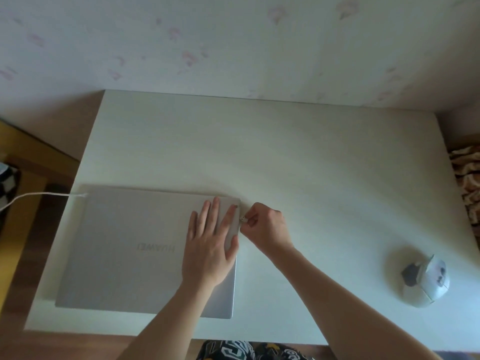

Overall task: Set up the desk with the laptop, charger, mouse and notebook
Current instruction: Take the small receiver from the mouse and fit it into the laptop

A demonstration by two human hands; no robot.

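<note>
A silver laptop [124,250] lies closed on the left half of the white desk [298,165]. My left hand [210,242] rests flat on the lid near its right edge, fingers straight. My right hand [265,227] pinches a small white plug [243,219] right at the laptop's right side, near the far corner. A white charger cable [39,195] runs from the laptop's far left corner off the desk's left edge. A white mouse [428,279] with a dark part on its left sits at the desk's right. No notebook is in view.
The desk's far edge meets a wall with pale floral wallpaper. Wooden floor and a yellow object [10,178] lie to the left. A brown patterned fabric [467,183] lies past the right edge. Patterned clothing [246,350] shows at the near edge.
</note>
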